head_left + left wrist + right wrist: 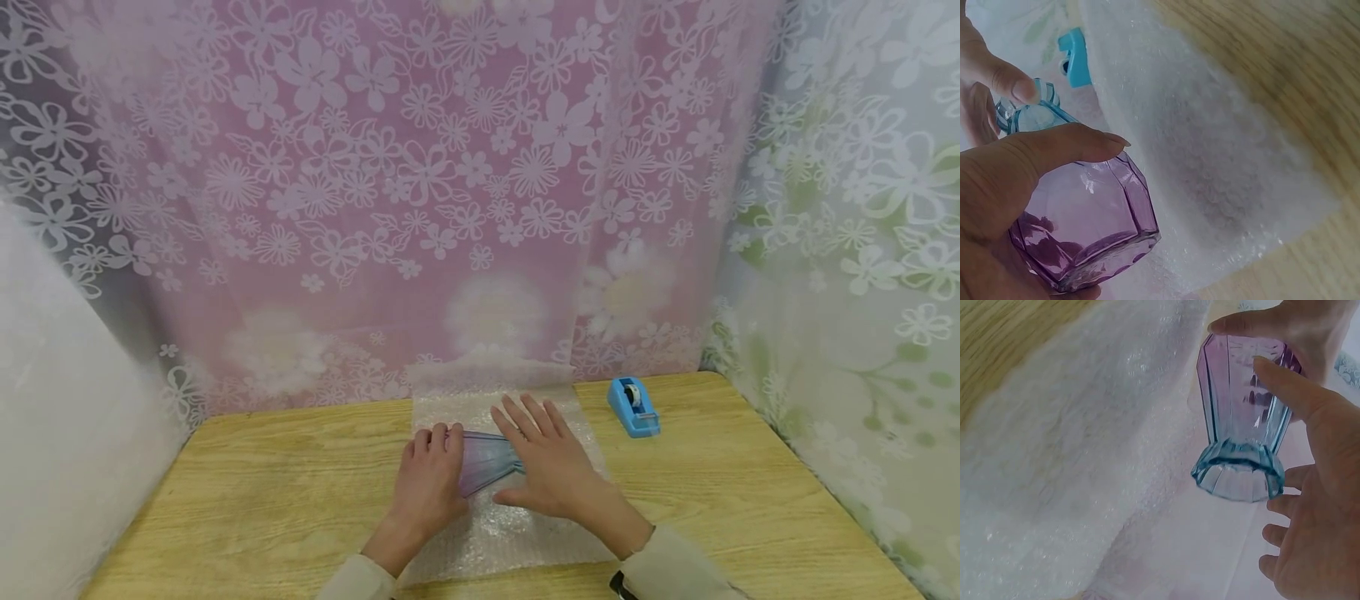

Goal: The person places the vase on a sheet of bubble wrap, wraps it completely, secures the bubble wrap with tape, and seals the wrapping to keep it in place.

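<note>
A faceted glass vase [483, 460], purple at its base and blue toward its flared mouth, lies on its side over a sheet of bubble wrap [498, 533]. My left hand [427, 483] grips the purple base end; in the left wrist view its thumb [1079, 145] curves across the glass [1094, 206]. At the blue neck is my right hand [558, 471], its fingers spread and mostly straight. The right wrist view shows the right hand [1322, 506] beside the vase [1241, 419], whose open mouth faces that camera. Whether the right fingers touch the glass is hard to tell.
A blue tape dispenser [633, 408] stands on the wooden table [285, 492], right of the bubble wrap. Flower-patterned curtains [420, 200] hang behind the table and along its right side. A white sheet [67, 400] covers the left side.
</note>
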Motion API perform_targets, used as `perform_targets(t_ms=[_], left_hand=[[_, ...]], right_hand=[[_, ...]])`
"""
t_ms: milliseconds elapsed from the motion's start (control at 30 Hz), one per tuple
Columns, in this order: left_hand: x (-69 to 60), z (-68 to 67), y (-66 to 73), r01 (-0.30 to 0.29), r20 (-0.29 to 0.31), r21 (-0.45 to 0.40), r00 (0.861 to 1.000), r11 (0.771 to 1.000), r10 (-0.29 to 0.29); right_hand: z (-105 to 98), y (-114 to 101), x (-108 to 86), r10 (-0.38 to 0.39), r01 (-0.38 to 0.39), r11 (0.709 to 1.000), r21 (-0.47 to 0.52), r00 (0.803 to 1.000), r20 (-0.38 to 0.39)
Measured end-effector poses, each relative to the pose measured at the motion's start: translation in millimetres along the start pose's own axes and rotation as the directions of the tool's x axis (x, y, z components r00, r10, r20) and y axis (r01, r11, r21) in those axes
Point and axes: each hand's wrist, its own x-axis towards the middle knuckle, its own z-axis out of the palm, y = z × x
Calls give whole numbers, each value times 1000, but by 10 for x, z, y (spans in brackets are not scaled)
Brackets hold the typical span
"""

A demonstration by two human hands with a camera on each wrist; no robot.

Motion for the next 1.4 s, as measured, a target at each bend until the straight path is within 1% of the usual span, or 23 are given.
perform_targets(t_ms=[100, 233, 400, 500, 633, 833, 1033, 1100, 1233, 1333, 1400], left_hand=[[-1, 6, 27, -8, -1, 9, 1000, 1000, 8], [7, 7, 72, -18, 9, 17, 1000, 1000, 17], [13, -1, 115, -22, 9, 36, 1000, 999, 22], [17, -13, 142, -28, 4, 51, 1000, 998, 28], [20, -23, 177, -34, -6, 70, 999, 997, 34], [25, -30, 230, -36, -28, 77, 999, 996, 38], [29, -50, 286, -35, -20, 91, 999, 995, 36], [27, -48, 290, -31, -20, 103, 999, 994, 34], [7, -26, 284, -34, -44, 109, 998, 993, 38], [-8, -2, 274, -36, -72, 104, 996, 994, 44], [-12, 7, 266, -38, -78, 87, 996, 995, 45]], right_hand=[[11, -28, 19, -7, 7, 1000, 9, 1000, 5], [24, -56, 34, -17, 17, 1000, -15, 1000, 8], [27, -94, 53, -26, 26, 1000, -14, 999, 35], [36, -109, 63, -32, 34, 998, -44, 999, 33], [62, -128, 80, -48, 49, 994, -94, 999, 17], [116, -177, 102, -48, 47, 995, -91, 999, -10], [137, -230, 91, -43, 36, 993, -116, 998, -54], [137, -242, 92, -40, 31, 991, -132, 997, -63], [140, -254, 93, -42, 32, 987, -157, 997, -66], [146, -238, 97, -57, 44, 985, -168, 996, -71], [142, -219, 94, -65, 51, 985, -163, 995, -81]])
